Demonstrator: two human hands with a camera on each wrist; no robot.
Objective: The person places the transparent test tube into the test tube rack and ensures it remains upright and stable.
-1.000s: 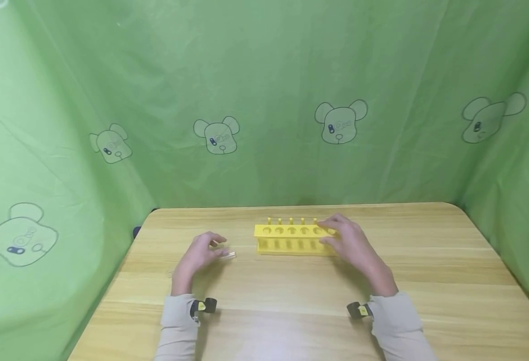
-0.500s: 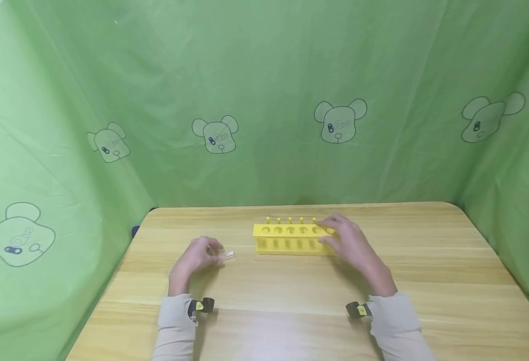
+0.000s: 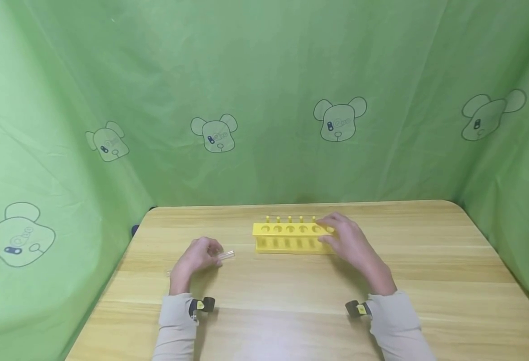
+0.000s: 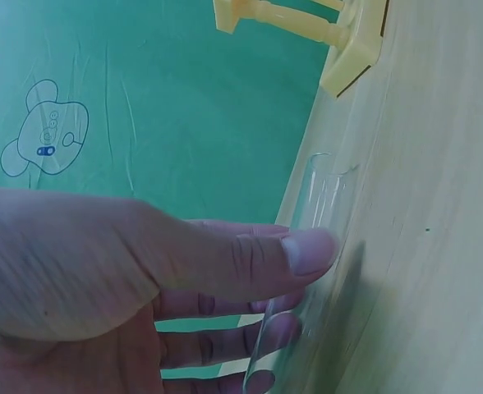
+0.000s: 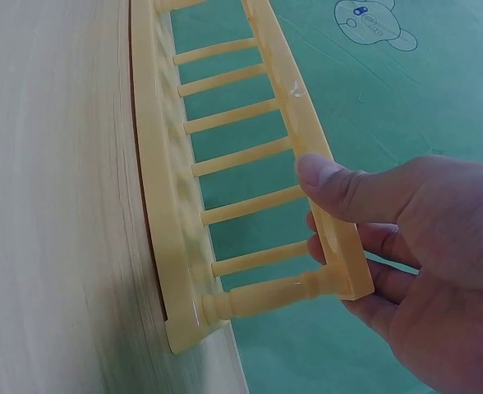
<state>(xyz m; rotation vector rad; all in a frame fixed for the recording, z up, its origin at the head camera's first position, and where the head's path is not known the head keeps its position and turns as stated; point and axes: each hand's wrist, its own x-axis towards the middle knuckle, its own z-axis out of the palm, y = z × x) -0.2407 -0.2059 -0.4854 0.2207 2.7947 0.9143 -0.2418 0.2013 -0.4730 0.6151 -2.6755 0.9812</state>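
A clear glass test tube (image 3: 227, 254) is pinched by my left hand (image 3: 200, 254), left of the rack. In the left wrist view the thumb lies across the test tube (image 4: 328, 197), the fingers behind it, its open end pointing toward the rack and its side close over the tabletop. The yellow test tube rack (image 3: 287, 234) stands upright, with a row of holes on top and pegs behind. My right hand (image 3: 350, 243) grips its right end. Seen from the right wrist, the thumb presses the front edge of the rack's upper plate (image 5: 295, 98), with fingers curled behind.
Everything is on a wood-grain table (image 3: 282, 291). A small clear object (image 3: 169, 274) shows partly beside the left wrist, mostly hidden by it. Green curtains (image 3: 264, 165) with bear-head drawings hang behind the table and at both sides.
The left hand's fingers have closed in on the test tube, which a second ago lay by looser fingertips. My right hand keeps its grip on the rack, which stays in place.
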